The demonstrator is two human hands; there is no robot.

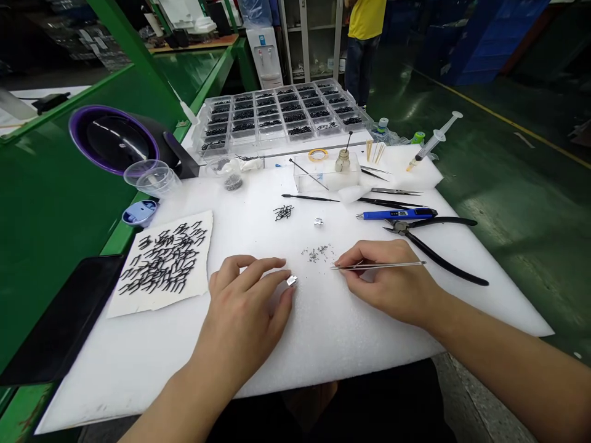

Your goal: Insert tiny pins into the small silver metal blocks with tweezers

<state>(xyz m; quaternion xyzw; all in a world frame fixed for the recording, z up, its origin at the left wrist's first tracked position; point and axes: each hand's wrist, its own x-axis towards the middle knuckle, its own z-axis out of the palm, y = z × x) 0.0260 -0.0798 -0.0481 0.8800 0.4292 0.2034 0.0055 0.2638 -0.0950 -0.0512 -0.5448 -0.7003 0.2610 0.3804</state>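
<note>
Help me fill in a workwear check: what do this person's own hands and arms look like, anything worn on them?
The left hand and right hand are ungloved, with no rings visible. The left forearm and right forearm are bare to the picture's edges: no sleeve, watch or bracelet shows.

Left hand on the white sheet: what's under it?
A small silver piece shows at the left hand, by finger and thumb. The white sheet shows around it. Whatever lies beneath the palm is covered.

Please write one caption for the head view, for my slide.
Left hand holding a small metal part, right hand holding tweezers beside tiny scattered pieces.
</note>
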